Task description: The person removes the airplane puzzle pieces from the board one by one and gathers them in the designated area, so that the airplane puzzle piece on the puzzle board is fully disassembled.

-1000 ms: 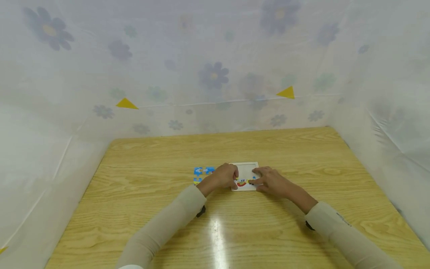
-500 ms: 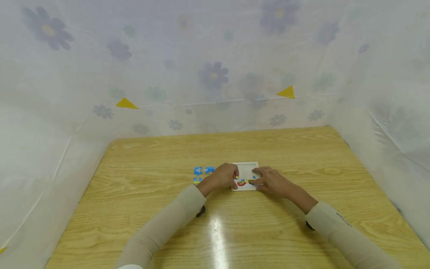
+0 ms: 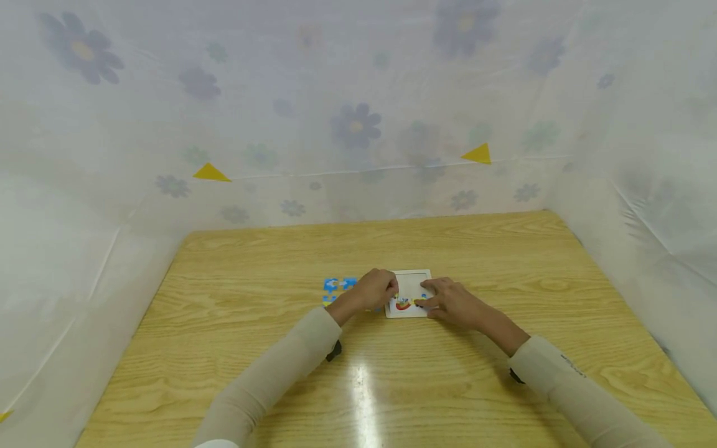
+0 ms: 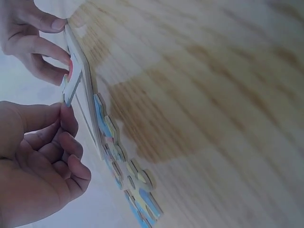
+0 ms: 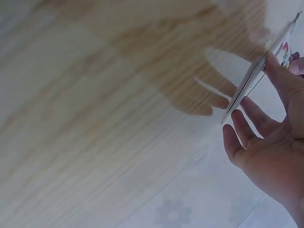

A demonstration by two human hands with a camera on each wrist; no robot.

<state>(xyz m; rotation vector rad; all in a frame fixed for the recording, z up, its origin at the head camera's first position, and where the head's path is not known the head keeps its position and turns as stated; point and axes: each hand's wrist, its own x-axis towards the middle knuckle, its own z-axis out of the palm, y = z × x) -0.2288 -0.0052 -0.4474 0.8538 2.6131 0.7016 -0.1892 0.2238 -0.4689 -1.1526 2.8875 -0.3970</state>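
A shallow white puzzle tray (image 3: 413, 274) lies on the table with a few joined pieces (image 3: 403, 305) along its near side, a red arc among them. My left hand (image 3: 376, 289) is over the tray's left rim. Between thumb and forefinger it pinches a puzzle piece (image 4: 71, 89), which stands tilted in the left wrist view. My right hand (image 3: 456, 303) rests at the tray's right rim with fingers spread, the thumb (image 4: 58, 24) on the edge and another finger reaching onto the laid pieces. The held piece is mostly hidden in the head view.
Loose blue and yellow puzzle pieces (image 3: 331, 285) lie flat just left of the tray, partly covered by my left hand and wrist. Pale flowered sheeting (image 3: 358, 186) encloses the wooden table (image 3: 252, 267) at the back and sides.
My left hand has risen slightly and its thumb has drawn in from the tray's near left corner. More loose pieces show beneath its wrist. My right hand has stayed in place.
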